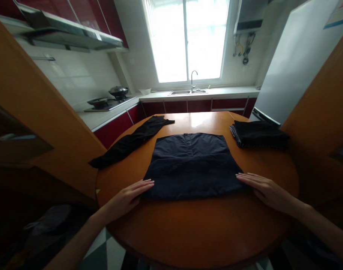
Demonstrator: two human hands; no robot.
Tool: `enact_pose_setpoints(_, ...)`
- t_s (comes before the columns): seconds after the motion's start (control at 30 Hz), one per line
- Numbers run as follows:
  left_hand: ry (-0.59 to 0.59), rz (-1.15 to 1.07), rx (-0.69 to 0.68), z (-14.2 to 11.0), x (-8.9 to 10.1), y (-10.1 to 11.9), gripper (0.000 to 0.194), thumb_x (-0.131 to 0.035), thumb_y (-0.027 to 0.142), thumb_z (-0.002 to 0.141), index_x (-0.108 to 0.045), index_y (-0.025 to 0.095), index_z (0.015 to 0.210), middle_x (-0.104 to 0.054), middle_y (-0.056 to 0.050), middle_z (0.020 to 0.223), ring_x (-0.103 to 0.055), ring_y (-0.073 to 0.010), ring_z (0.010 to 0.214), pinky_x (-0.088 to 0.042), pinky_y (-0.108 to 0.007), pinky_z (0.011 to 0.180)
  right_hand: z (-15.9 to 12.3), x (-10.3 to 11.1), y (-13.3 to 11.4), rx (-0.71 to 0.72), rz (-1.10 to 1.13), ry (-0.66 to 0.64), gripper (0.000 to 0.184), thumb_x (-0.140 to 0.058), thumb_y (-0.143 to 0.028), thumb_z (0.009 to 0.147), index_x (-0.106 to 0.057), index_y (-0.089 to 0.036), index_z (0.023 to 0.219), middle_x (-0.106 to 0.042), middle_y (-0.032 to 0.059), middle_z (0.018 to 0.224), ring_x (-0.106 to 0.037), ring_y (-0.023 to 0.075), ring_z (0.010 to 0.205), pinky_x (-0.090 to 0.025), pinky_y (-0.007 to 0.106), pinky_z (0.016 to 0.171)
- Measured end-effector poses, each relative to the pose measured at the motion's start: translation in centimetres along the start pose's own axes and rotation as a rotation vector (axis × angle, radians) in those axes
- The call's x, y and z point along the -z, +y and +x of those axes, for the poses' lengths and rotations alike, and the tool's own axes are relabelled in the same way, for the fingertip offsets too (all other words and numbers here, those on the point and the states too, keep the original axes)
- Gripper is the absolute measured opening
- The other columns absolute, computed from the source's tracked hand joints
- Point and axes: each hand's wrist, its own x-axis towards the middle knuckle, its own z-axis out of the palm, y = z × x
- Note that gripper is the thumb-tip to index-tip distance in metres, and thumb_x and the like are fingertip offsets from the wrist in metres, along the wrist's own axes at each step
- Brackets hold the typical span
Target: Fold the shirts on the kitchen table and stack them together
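Observation:
A dark navy garment [188, 168] lies spread and folded over on the round wooden table [194, 228], with a short placket-like seam at the middle of its far edge. Its exact kind I cannot tell. My left hand [130, 195] rests at its near left corner, fingers stretched out together on the cloth. At the right edge, the fingertips of my right hand [263, 186] touch the fabric, also straight. Neither hand grips the cloth visibly; the thumbs are partly hidden beneath the hands.
A long black piece of clothing [132, 141] lies at the table's left. Folded dark clothes [258, 134] are stacked at the right. Beyond stand a counter with a sink [185, 92], a stove with a lidded pan [118, 91], and a white fridge [295, 63] at the right.

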Motion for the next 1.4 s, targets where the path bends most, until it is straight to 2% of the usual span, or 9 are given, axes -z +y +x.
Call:
enact_pose_setpoints(0.3, 0.038, -0.117, -0.020, 0.5, -0.4, -0.8, 0.046, -0.048, 0.015, 0.098, -0.062, 0.032, 0.138, -0.059, -0.003, 0.144, -0.054, -0.0219, 0.135, -0.036, -0.044, 0.120, -0.3, 0.4, 1.1, 0.034, 0.029, -0.015, 0.046, -0.050, -0.018, 0.098, -0.060, -0.033, 0.140, -0.059, 0.0022, 0.144, -0.052, 0.0235, 0.136, -0.043, 0.046, 0.116)
enact_pose_setpoints(0.43, -0.029, -0.250, 0.041, -0.1, 1.3, 0.8, 0.036, -0.054, 0.023, 0.098, -0.069, 0.030, 0.130, -0.066, -0.005, 0.136, -0.061, -0.0245, 0.128, -0.042, -0.042, 0.115, -0.9, 2.2, -0.6, -0.068, 0.235, -0.007, 0.032, -0.056, -0.029, 0.097, -0.072, -0.033, 0.124, -0.065, 0.0057, 0.137, -0.051, 0.0291, 0.137, -0.044, 0.050, 0.113)
enact_pose_setpoints(0.53, -0.060, -0.366, 0.146, -0.5, 3.6, 2.6, 0.028, -0.057, 0.029, 0.096, -0.076, 0.025, 0.117, -0.075, -0.007, 0.119, -0.071, -0.0259, 0.109, -0.054, -0.034, 0.099, -0.8, 4.5, -2.1, -0.199, 0.466, 0.033, 0.025, -0.062, -0.040, 0.094, -0.079, -0.031, 0.108, -0.073, 0.0102, 0.122, -0.059, 0.0332, 0.128, -0.051, 0.048, 0.106)
enact_pose_setpoints(0.67, 0.060, -0.427, 0.263, 0.0, 6.4, 3.0, 0.023, -0.066, 0.038, 0.090, -0.080, 0.020, 0.092, -0.077, -0.004, 0.085, -0.072, -0.0205, 0.076, -0.056, -0.023, 0.070, 0.8, 7.6, -2.7, -0.390, 0.638, 0.138, 0.031, -0.069, -0.052, 0.086, -0.081, -0.024, 0.090, -0.078, 0.0128, 0.101, -0.073, 0.0329, 0.095, -0.061, 0.039, 0.082)
enact_pose_setpoints(0.8, 0.267, -0.649, 0.426, 3.1, 7.3, 1.2, 0.031, -0.074, 0.048, 0.080, -0.075, 0.017, 0.077, -0.068, -0.001, 0.066, -0.062, -0.0144, 0.057, -0.048, -0.019, 0.052, 4.7, 8.8, -1.3, -0.546, 0.629, 0.300, 0.034, -0.077, -0.054, 0.076, -0.077, -0.021, 0.082, -0.073, 0.0062, 0.080, -0.067, 0.0228, 0.072, -0.054, 0.028, 0.063)
enact_pose_setpoints(0.97, 0.396, -0.976, 0.598, 9.3, 7.1, -2.6, 0.038, -0.084, 0.049, 0.070, -0.074, 0.015, 0.083, -0.073, -0.004, 0.077, -0.066, -0.0168, 0.065, -0.054, -0.024, 0.060, 12.1, 6.7, 2.6, -0.650, 0.840, 0.462, 0.029, -0.079, -0.045, 0.073, -0.074, -0.021, 0.088, -0.071, 0.0007, 0.077, -0.064, 0.0165, 0.068, -0.051, 0.024, 0.061)
enact_pose_setpoints(1.13, 0.221, -0.895, 0.697, 13.8, 4.5, -8.5, 0.053, -0.086, 0.057, 0.063, -0.076, 0.013, 0.089, -0.076, -0.009, 0.086, -0.069, -0.0226, 0.075, -0.055, -0.030, 0.068, 18.1, 1.7, 7.4, -0.780, 0.836, 0.424, 0.023, -0.081, -0.031, 0.064, -0.074, -0.016, 0.079, -0.073, 0.0042, 0.073, -0.066, 0.0179, 0.066, -0.054, 0.027, 0.062)
enact_pose_setpoints(1.27, 0.196, -0.655, 0.708, 14.5, 1.8, -11.9, 0.057, -0.081, 0.066, 0.059, -0.075, 0.014, 0.080, -0.074, -0.006, 0.079, -0.067, -0.0230, 0.073, -0.050, -0.029, 0.067, 19.3, -1.8, 9.7, -0.863, 0.700, 0.419, 0.017, -0.080, -0.026, 0.063, -0.075, -0.015, 0.075, -0.075, 0.0072, 0.073, -0.068, 0.0202, 0.068, -0.055, 0.028, 0.062)
enact_pose_setpoints(1.4, 0.248, -0.613, 0.653, 13.7, 0.9, -12.9, 0.058, -0.074, 0.070, 0.067, -0.072, 0.015, 0.083, -0.072, -0.004, 0.078, -0.065, -0.0217, 0.073, -0.048, -0.028, 0.068, 18.7, -3.0, 11.1, -0.810, 0.715, 0.504, 0.030, -0.080, -0.037, 0.065, -0.076, -0.017, 0.086, -0.077, 0.0087, 0.083, -0.071, 0.0238, 0.076, -0.058, 0.032, 0.067)
